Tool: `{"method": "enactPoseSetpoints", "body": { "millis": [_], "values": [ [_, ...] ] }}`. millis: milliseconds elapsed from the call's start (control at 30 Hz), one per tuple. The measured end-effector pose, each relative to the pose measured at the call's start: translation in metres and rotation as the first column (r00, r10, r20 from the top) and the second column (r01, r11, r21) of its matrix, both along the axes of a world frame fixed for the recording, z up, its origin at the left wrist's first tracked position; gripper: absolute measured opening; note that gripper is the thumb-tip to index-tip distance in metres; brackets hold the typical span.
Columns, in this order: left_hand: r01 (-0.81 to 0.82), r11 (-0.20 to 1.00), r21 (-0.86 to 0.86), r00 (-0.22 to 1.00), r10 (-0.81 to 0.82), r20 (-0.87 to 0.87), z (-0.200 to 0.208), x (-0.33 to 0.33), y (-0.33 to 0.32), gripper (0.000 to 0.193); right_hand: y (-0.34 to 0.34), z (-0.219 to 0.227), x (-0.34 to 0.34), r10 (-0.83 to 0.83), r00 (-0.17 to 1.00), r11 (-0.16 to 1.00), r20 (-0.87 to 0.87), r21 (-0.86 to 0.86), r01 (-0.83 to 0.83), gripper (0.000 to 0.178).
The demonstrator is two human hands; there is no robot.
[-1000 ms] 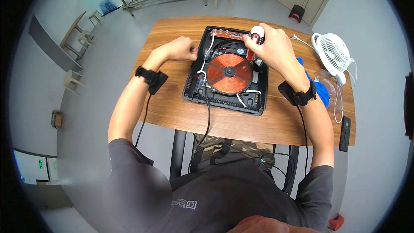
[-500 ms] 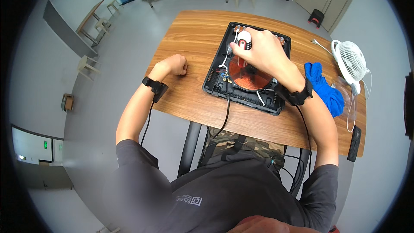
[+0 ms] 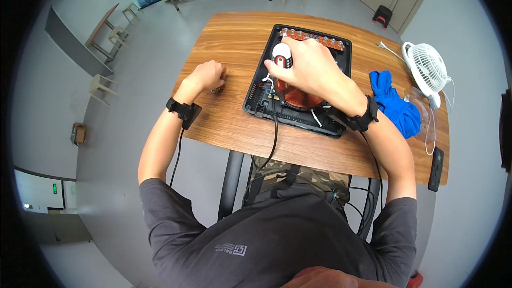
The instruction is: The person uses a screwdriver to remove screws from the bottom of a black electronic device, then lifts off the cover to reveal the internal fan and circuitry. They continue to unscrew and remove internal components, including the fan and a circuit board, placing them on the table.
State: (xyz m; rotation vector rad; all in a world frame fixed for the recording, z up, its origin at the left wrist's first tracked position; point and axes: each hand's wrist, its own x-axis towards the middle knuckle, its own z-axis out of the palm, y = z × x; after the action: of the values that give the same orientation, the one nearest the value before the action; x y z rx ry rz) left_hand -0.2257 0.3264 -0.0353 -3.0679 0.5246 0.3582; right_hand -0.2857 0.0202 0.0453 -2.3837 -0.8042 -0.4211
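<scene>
While right hand [image 3: 313,64] holds screwdriver [image 3: 281,54], both shifted left across coil [image 3: 300,98]

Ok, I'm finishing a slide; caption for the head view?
Right hand gripping a red-and-white tool over an opened black appliance, its coppery coil partly hidden; left hand curled nearby.

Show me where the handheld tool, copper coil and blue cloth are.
Handheld tool [image 3: 281,52]: head view, white top of handle.
Copper coil [image 3: 300,98]: head view, exposed near part.
Blue cloth [image 3: 396,106]: head view, bunched middle.
</scene>
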Motion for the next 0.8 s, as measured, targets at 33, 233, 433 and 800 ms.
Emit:
{"method": "enactPoseSetpoints", "body": {
  "millis": [33,233,433,800],
  "values": [
    [0.024,0.999,-0.034,0.999,-0.023,0.029,0.003,-0.001,-0.002,0.015,0.001,0.001,-0.003,0.017,0.999,1.000,-0.035,-0.013,-0.018,0.042],
    [0.274,0.812,-0.515,0.940,-0.338,-0.033,0.045,-0.018,-0.056,0.012,0.000,-0.006,-0.001,0.029,0.999,1.000,0.015,-0.010,-0.029,0.040],
    [0.247,0.745,-0.619,0.925,-0.371,-0.077,0.067,-0.034,-0.091,0.025,0.001,-0.005,0.000,0.061,0.997,0.998,-0.047,0.036,-0.060,0.040],
    [0.240,0.707,-0.665,0.945,-0.328,-0.008,0.059,-0.030,-0.099,0.036,0.004,-0.016,0.001,0.108,0.994,0.985,-0.023,0.137,-0.104,0.046]
  ]
}}
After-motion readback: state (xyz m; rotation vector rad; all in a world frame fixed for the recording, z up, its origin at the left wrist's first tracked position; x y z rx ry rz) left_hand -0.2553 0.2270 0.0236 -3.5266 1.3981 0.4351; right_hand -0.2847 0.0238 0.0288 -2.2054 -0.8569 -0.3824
